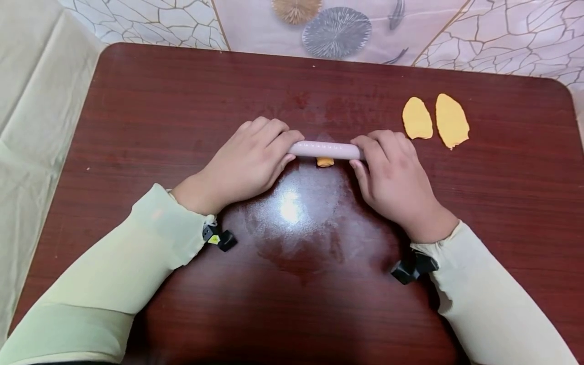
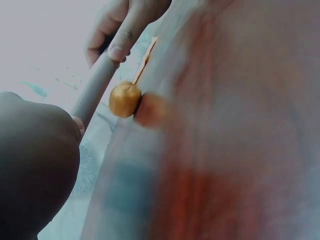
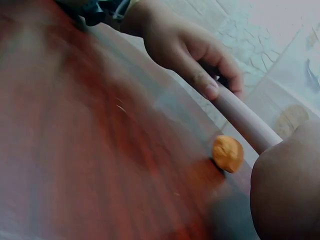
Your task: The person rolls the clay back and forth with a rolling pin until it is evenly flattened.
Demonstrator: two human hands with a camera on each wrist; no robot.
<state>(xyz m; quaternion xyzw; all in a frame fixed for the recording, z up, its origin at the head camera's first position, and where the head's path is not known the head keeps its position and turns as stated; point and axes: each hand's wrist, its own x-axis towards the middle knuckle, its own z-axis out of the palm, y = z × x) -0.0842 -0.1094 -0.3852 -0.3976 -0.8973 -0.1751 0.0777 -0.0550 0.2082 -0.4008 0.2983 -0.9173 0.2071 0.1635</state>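
Observation:
A pale pink rolling pin (image 1: 325, 149) is held crosswise by both hands, one at each end. My left hand (image 1: 253, 159) grips its left end, and my right hand (image 1: 392, 175) grips the right end, thumbs on the near side. Under the pin's middle a small orange lump of dough (image 1: 325, 162) pokes out in the head view. Seen from the right wrist, this lump (image 3: 228, 153) is rounded, sits on the table, and the pin (image 3: 247, 117) appears just above it. The left wrist view also shows the lump (image 2: 125, 99) below the pin; whether they touch I cannot tell.
Two flat yellow-orange dough pieces, a smaller one (image 1: 417, 118) and a larger one (image 1: 452, 120), lie at the table's back right. The dark red-brown table (image 1: 292, 314) has whitish smears and a bright reflection. Behind it hangs a patterned covering (image 1: 255, 25).

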